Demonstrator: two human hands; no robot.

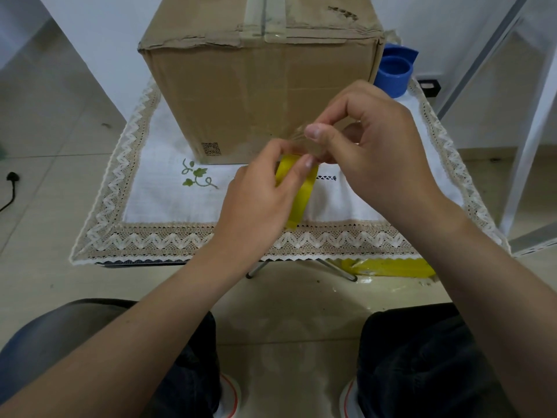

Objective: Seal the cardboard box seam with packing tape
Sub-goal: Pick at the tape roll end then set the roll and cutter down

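Left grip (pixel 259 196) round yellow tape roll (pixel 302 197), right grip (pixel 372 152) on its clear end (pixel 301 137).

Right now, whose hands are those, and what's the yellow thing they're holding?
The camera sits on a person's head, looking down, so you see their own two hands. The left hand holds a yellow roll of packing tape. The right hand pinches the tape's clear loose end with its fingers. Behind them a cardboard box stands on a lacy white tablecloth, with a blue cup beside it. At the bottom are the person's knees.
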